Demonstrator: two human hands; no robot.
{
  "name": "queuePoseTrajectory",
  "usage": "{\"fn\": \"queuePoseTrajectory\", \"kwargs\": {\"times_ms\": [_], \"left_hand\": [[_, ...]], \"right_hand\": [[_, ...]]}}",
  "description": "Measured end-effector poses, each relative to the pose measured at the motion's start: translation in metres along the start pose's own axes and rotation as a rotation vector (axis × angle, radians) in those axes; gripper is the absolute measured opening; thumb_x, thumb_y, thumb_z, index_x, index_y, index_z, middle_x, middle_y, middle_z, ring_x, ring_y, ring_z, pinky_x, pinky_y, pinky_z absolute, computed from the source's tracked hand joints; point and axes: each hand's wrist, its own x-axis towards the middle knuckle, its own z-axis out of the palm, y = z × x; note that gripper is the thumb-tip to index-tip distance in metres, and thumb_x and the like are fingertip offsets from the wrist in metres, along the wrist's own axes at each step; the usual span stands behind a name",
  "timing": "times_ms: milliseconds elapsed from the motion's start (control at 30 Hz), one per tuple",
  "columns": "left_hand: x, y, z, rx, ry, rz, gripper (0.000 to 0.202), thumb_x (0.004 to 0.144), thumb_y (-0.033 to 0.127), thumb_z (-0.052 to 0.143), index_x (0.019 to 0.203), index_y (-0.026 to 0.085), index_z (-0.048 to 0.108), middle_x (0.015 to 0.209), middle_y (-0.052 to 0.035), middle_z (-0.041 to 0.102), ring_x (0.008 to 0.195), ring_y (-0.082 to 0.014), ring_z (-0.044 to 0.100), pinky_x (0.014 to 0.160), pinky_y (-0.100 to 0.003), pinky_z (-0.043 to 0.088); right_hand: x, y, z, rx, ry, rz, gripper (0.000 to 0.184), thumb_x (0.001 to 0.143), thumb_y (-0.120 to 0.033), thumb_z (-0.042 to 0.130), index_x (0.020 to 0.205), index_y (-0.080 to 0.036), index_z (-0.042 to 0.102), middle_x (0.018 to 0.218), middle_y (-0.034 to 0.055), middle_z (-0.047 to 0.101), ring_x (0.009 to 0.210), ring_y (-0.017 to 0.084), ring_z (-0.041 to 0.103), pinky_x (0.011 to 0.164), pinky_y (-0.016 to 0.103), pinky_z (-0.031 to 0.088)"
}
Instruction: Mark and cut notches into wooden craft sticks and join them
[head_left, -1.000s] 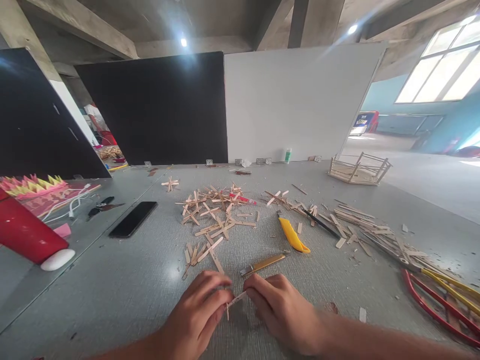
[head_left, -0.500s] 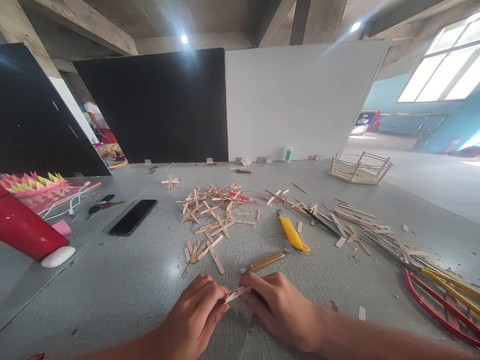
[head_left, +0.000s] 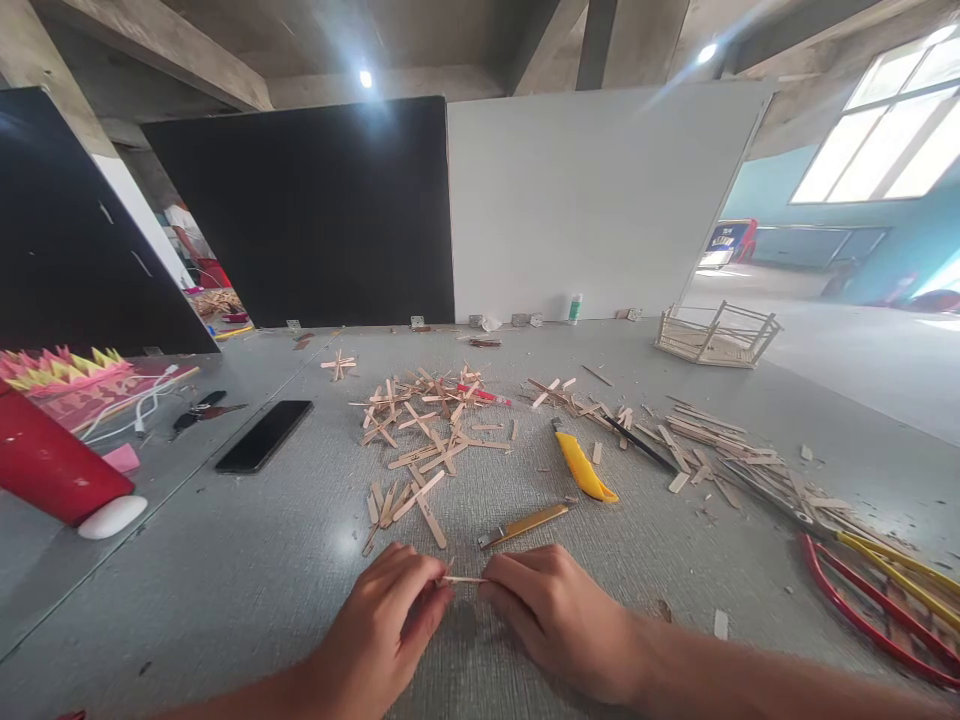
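Between my hands is a small wooden craft stick (head_left: 465, 579), seen nearly edge-on. My left hand (head_left: 397, 615) pinches its left end, and my right hand (head_left: 551, 620) pinches the right end; both hands are closed. Just beyond my fingers lies a slim craft knife (head_left: 529, 524) with a brass-coloured body. A yellow utility knife (head_left: 585, 465) rests farther off to the right. Ahead of my left hand, several loose craft sticks (head_left: 431, 520) lie crossed, with a larger heap of stick pieces (head_left: 427, 410) behind them.
Red-and-yellow-handled shears (head_left: 862, 590) and a pile of sticks (head_left: 712, 435) lie at right. A stick-built frame (head_left: 718, 338) stands behind. At left are a phone (head_left: 265, 436) and a red tumbler (head_left: 60, 465). Black and white boards (head_left: 600, 200) close off the back; a glue stick (head_left: 574, 308) stands there.
The stick between my hands has turned from a slanted, flat-facing view to nearly level and edge-on. Both hands keep their pinch. The view has shifted very slightly.
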Motion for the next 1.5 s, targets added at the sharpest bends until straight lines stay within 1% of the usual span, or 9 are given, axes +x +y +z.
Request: {"fn": "queuePoseTrajectory", "kwargs": {"times_ms": [267, 533, 700, 900, 967, 1067, 1133, 1333, 1500], "left_hand": [[-0.001, 0.0, 0.0, -0.019, -0.017, -0.003, 0.019, 0.098, 0.005, 0.048, 0.092, 0.022, 0.054, 0.078, 0.0012, 0.062, 0.07, -0.0169, 0.059, 0.065, -0.026, 0.049], [0.001, 0.001, 0.0, -0.03, -0.023, -0.027, 0.019, 0.097, 0.005, 0.048, 0.097, 0.023, 0.056, 0.083, -0.0002, 0.065, 0.075, -0.0176, 0.063, 0.068, -0.027, 0.051], [-0.002, -0.002, 0.001, -0.037, -0.026, -0.053, 0.025, 0.098, 0.005, 0.047, 0.113, 0.024, 0.056, 0.092, -0.0013, 0.068, 0.084, -0.0184, 0.067, 0.075, -0.029, 0.056], [-0.006, -0.002, 0.0, -0.046, -0.003, -0.078, 0.037, 0.1, 0.009, 0.049, 0.134, 0.024, 0.048, 0.114, -0.0062, 0.068, 0.105, -0.02, 0.068, 0.091, -0.032, 0.057], [-0.006, -0.002, -0.001, -0.075, -0.02, -0.042, 0.033, 0.101, 0.009, 0.048, 0.13, 0.024, 0.05, 0.116, -0.0067, 0.067, 0.108, -0.0199, 0.066, 0.093, -0.032, 0.056], [-0.004, -0.002, -0.004, -0.13, -0.085, 0.011, 0.022, 0.101, 0.007, 0.047, 0.113, 0.023, 0.055, 0.111, -0.0058, 0.066, 0.105, -0.019, 0.065, 0.092, -0.031, 0.055], [-0.002, 0.0, -0.005, -0.152, -0.103, 0.016, 0.019, 0.101, 0.006, 0.047, 0.105, 0.023, 0.055, 0.107, -0.005, 0.065, 0.101, -0.0182, 0.065, 0.089, -0.03, 0.055], [0.002, 0.006, -0.01, -0.171, -0.098, 0.006, 0.019, 0.099, 0.005, 0.045, 0.096, 0.023, 0.049, 0.104, -0.0049, 0.066, 0.097, -0.0165, 0.065, 0.085, -0.028, 0.055], [0.002, 0.009, -0.012, -0.149, -0.086, 0.069, 0.02, 0.094, 0.003, 0.045, 0.09, 0.022, 0.05, 0.106, -0.0067, 0.068, 0.098, -0.0175, 0.067, 0.086, -0.029, 0.057]], "right_hand": [[-0.001, -0.001, 0.001, 0.05, -0.005, 0.055, 0.038, 0.109, -0.024, 0.036, 0.08, -0.018, 0.06, 0.064, -0.0013, 0.054, 0.053, 0.013, 0.038, 0.053, 0.027, 0.032], [0.001, -0.003, -0.001, 0.03, -0.006, 0.047, 0.04, 0.11, -0.022, 0.033, 0.079, -0.017, 0.06, 0.063, -0.0011, 0.053, 0.053, 0.012, 0.038, 0.053, 0.027, 0.031], [0.0, -0.002, -0.002, 0.03, -0.022, 0.051, 0.039, 0.109, -0.021, 0.035, 0.08, -0.017, 0.061, 0.063, -0.0016, 0.054, 0.053, 0.012, 0.038, 0.053, 0.027, 0.032], [0.001, -0.003, -0.002, 0.045, -0.013, 0.05, 0.039, 0.11, -0.024, 0.036, 0.082, -0.017, 0.063, 0.063, -0.001, 0.056, 0.052, 0.013, 0.042, 0.053, 0.028, 0.033], [0.002, -0.003, -0.002, 0.053, -0.009, 0.039, 0.039, 0.11, -0.024, 0.036, 0.082, -0.017, 0.063, 0.064, -0.0008, 0.057, 0.052, 0.013, 0.043, 0.052, 0.028, 0.033], [0.002, -0.003, -0.002, 0.051, -0.018, 0.012, 0.038, 0.11, -0.026, 0.038, 0.084, -0.017, 0.064, 0.064, -0.0002, 0.059, 0.052, 0.013, 0.044, 0.052, 0.028, 0.033], [0.001, -0.002, -0.002, 0.048, -0.029, 0.005, 0.038, 0.11, -0.027, 0.038, 0.085, -0.017, 0.065, 0.065, 0.0003, 0.06, 0.053, 0.013, 0.044, 0.052, 0.028, 0.033], [0.0, 0.0, 0.0, 0.076, -0.041, 0.0, 0.037, 0.11, -0.027, 0.038, 0.091, -0.015, 0.067, 0.066, 0.0004, 0.063, 0.052, 0.013, 0.046, 0.053, 0.028, 0.034], [0.001, 0.0, -0.001, 0.063, -0.054, 0.012, 0.031, 0.109, -0.025, 0.04, 0.1, -0.014, 0.068, 0.069, 0.0018, 0.067, 0.054, 0.014, 0.052, 0.054, 0.029, 0.035]]}}
